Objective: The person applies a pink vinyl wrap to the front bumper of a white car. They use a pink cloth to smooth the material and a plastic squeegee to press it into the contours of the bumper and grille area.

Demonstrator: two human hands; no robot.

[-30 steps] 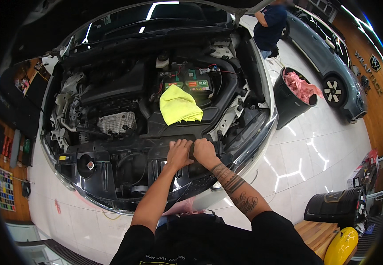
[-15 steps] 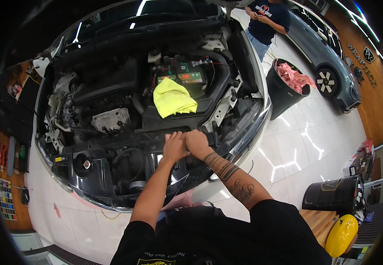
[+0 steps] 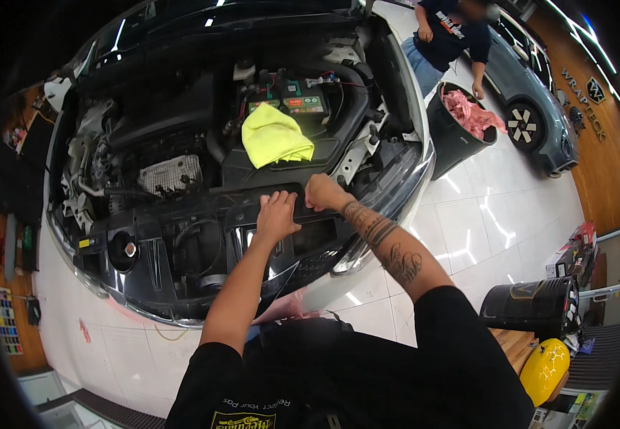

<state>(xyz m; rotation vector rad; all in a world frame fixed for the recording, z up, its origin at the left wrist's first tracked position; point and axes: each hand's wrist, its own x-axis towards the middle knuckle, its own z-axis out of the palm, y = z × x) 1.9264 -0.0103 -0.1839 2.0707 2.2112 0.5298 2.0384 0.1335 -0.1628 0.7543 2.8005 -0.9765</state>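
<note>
Both my hands are at the black plastic front panel [image 3: 242, 214] of a car's engine bay. My left hand [image 3: 278, 217] rests on the panel, its fingers spread and bent over the far edge, its thumb apart toward the right. My right hand [image 3: 324, 193] is a little farther away and to the right, with its fingers closed at the panel's rear edge. What lies inside that grip is hidden. Just beyond the hands, a folded yellow-green cloth [image 3: 274, 137] lies on a black cover in front of the car battery [image 3: 304, 104].
A black bin [image 3: 449, 146] with crumpled pink film stands right of the car. Beside it a person [image 3: 449, 36] reaches down near its rim. A grey car [image 3: 539, 100] is behind. At lower right are a black drum [image 3: 524, 304] and a yellow glossy shape [image 3: 546, 370].
My hands have moved apart, the right one going farther away and to the right. The view has shifted slightly. The other person has lowered one arm toward the bin.
</note>
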